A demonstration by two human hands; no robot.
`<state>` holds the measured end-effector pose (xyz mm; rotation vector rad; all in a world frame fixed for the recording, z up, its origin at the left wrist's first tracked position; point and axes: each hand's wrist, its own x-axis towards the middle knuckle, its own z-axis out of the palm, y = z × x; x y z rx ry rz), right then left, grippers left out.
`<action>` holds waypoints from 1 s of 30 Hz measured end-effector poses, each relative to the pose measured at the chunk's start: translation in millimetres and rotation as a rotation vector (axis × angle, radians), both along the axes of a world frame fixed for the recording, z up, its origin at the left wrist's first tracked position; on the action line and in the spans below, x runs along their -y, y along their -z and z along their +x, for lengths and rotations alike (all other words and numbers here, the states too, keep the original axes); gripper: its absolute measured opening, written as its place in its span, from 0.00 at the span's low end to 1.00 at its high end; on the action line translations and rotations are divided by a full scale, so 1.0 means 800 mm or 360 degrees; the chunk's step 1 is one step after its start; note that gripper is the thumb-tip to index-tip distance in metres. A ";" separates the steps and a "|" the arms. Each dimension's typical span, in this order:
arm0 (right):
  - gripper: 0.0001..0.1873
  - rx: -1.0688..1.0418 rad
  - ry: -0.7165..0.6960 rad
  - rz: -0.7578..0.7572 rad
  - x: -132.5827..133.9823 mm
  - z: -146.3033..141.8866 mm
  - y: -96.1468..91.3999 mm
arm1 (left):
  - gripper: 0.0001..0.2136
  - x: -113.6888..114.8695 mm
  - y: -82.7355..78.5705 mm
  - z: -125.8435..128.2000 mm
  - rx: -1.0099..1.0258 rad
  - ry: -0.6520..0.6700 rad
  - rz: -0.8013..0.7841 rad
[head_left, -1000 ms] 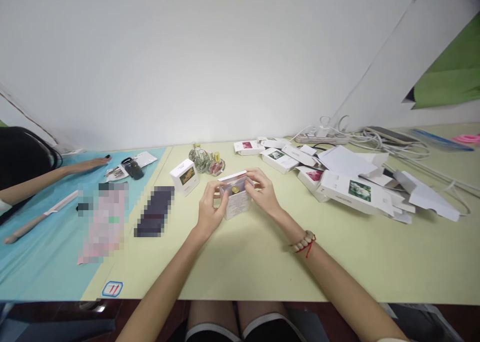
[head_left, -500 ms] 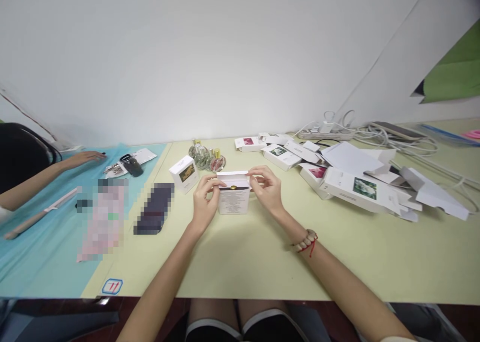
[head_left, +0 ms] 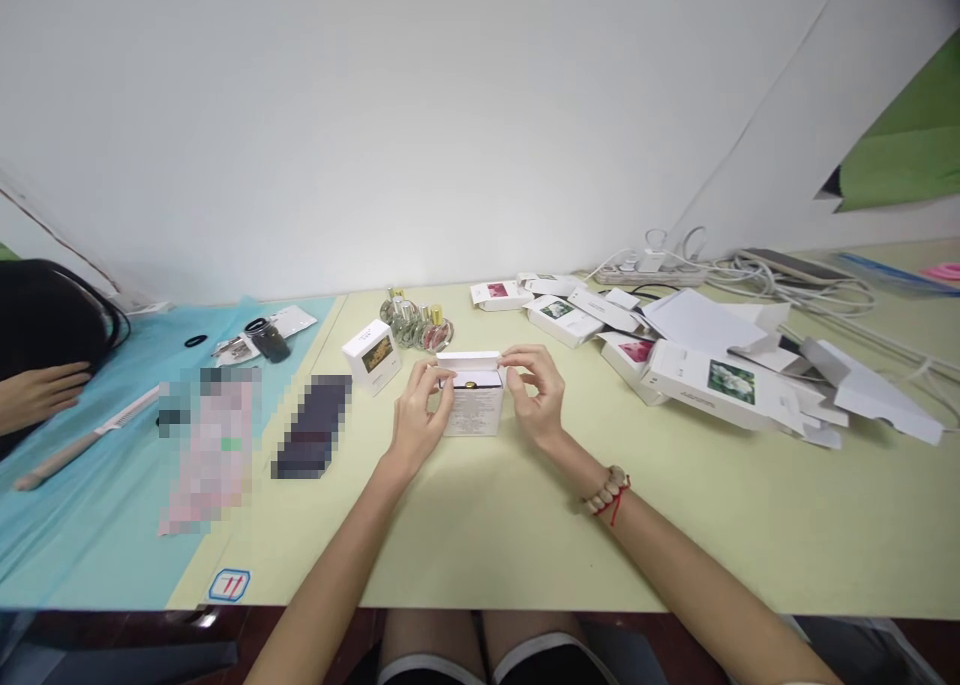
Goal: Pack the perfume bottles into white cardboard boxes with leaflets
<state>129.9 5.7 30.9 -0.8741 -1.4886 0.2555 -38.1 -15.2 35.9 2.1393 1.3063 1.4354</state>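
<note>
A small white box (head_left: 472, 410) stands upright on the pale green table (head_left: 525, 525), its top lid flap raised; a gold cap shows inside the opening. My left hand (head_left: 417, 423) grips the box's left side with curled fingers. My right hand (head_left: 537, 392) pinches the lid flap and the top right corner. Just behind stand several small glass perfume bottles (head_left: 415, 325) with gold caps, and a closed white box (head_left: 370, 355) with a yellow picture.
Several flat and folded white cartons (head_left: 697, 360) lie at the right, with cables and a power strip (head_left: 645, 262) behind. On the blue cloth (head_left: 82, 495) at the left lie a comb (head_left: 82, 435), a dark jar (head_left: 267, 338) and blurred items. Another person's hand (head_left: 41, 393) rests far left.
The box has been set upright with its lid flap lowered toward the opening. The other person's hand has drawn back from the jar to the far left.
</note>
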 end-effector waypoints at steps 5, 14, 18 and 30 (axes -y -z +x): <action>0.07 0.0264 -0.0071 0.0175 0.003 -0.007 0.002 | 0.07 0.004 0.000 0.003 -0.0110 0.0050 0.0063; 0.18 -0.0038 -0.0024 0.0061 0.004 -0.016 0.016 | 0.11 0.009 0.002 0.012 -0.0032 0.0125 0.0115; 0.15 0.0055 -0.0128 0.0090 0.010 -0.017 0.003 | 0.13 0.013 0.002 0.019 -0.0065 0.0138 0.0044; 0.10 -0.0458 -0.0286 -0.0495 0.002 -0.018 -0.015 | 0.21 0.006 0.023 0.024 0.0109 0.0001 0.0345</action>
